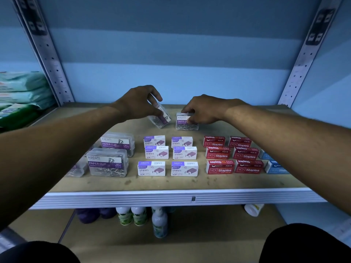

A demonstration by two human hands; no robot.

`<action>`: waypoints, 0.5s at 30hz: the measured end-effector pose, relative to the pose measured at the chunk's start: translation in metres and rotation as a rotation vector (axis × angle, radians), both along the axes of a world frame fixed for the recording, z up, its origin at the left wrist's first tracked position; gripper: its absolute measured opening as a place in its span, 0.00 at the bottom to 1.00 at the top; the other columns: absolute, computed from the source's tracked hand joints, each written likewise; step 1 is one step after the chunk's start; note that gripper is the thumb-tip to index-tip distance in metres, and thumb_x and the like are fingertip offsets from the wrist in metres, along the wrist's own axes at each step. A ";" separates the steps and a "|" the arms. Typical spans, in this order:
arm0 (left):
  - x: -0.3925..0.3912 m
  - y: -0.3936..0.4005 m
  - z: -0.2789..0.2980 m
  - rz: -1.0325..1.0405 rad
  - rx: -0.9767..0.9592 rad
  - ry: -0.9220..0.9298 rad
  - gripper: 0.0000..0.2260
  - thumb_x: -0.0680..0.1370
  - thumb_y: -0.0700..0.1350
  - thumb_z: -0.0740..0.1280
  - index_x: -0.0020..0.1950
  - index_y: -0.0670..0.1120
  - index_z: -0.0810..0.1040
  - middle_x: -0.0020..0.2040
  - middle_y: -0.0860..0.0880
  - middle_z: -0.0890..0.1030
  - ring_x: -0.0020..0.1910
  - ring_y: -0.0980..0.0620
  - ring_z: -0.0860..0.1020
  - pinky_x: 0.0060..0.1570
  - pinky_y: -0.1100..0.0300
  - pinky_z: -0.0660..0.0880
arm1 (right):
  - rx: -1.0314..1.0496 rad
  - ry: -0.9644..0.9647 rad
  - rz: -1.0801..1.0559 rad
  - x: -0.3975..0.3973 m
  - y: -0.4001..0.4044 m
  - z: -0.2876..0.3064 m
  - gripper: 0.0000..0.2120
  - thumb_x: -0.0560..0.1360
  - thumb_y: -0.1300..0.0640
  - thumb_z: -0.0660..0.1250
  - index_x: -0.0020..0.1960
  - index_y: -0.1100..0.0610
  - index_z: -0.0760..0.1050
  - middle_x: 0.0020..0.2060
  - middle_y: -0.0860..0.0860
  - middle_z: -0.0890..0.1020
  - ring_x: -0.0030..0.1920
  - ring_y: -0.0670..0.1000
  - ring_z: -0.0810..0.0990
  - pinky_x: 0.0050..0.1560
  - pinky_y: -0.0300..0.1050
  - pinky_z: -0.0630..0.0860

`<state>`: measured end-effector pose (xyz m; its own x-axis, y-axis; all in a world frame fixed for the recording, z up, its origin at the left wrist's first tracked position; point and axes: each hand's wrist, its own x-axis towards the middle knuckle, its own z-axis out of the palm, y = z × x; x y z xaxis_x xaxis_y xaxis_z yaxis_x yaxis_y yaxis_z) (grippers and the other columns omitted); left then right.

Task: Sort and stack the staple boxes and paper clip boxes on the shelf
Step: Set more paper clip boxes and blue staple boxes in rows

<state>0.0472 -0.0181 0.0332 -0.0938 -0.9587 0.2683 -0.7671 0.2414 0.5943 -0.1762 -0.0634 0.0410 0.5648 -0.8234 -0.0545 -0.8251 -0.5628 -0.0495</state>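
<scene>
My left hand (139, 104) grips a clear paper clip box (161, 118), tilted and lifted off the shelf board (171, 183) at the back middle. My right hand (202, 111) holds a second clear paper clip box (185, 124) that stands on the board right beside it. More clear paper clip boxes (108, 162) sit in stacks at the front left. Several white and purple staple boxes (168, 155) lie in two columns in the middle. Several red staple boxes (232, 155) lie in two columns to their right, with blue staple boxes (273, 165) partly hidden behind my right forearm.
Perforated metal uprights (51, 59) stand at both back corners of the shelf. Green and white packets (19, 95) are stacked on the neighbouring shelf at left. Bottles (140, 217) stand on the lower shelf below the white front rail (171, 198).
</scene>
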 end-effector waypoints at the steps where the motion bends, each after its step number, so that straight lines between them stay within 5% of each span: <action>1: 0.002 0.000 -0.001 0.002 -0.002 -0.001 0.16 0.70 0.46 0.77 0.55 0.48 0.79 0.49 0.51 0.82 0.50 0.51 0.79 0.49 0.52 0.80 | -0.002 0.003 0.000 0.000 0.000 0.000 0.17 0.78 0.52 0.69 0.66 0.48 0.79 0.61 0.48 0.82 0.59 0.51 0.79 0.60 0.48 0.75; 6: 0.013 0.003 0.001 -0.008 0.049 -0.061 0.13 0.70 0.46 0.77 0.53 0.50 0.82 0.51 0.51 0.80 0.51 0.51 0.78 0.41 0.64 0.74 | -0.002 0.011 0.003 0.000 0.001 0.000 0.17 0.78 0.52 0.69 0.66 0.49 0.79 0.60 0.48 0.83 0.58 0.51 0.79 0.59 0.50 0.76; 9: 0.020 0.003 0.001 -0.014 0.106 -0.104 0.13 0.69 0.46 0.77 0.52 0.50 0.83 0.52 0.51 0.81 0.50 0.52 0.79 0.46 0.60 0.77 | -0.002 0.019 0.008 0.001 0.001 0.001 0.16 0.78 0.51 0.69 0.66 0.49 0.79 0.59 0.48 0.83 0.57 0.51 0.79 0.58 0.49 0.76; 15: 0.028 0.005 -0.005 -0.011 0.190 -0.170 0.14 0.70 0.41 0.76 0.54 0.46 0.81 0.51 0.48 0.82 0.34 0.51 0.80 0.49 0.52 0.79 | 0.004 -0.015 -0.006 -0.001 0.003 0.001 0.17 0.78 0.52 0.69 0.66 0.50 0.78 0.60 0.49 0.82 0.58 0.51 0.78 0.57 0.46 0.73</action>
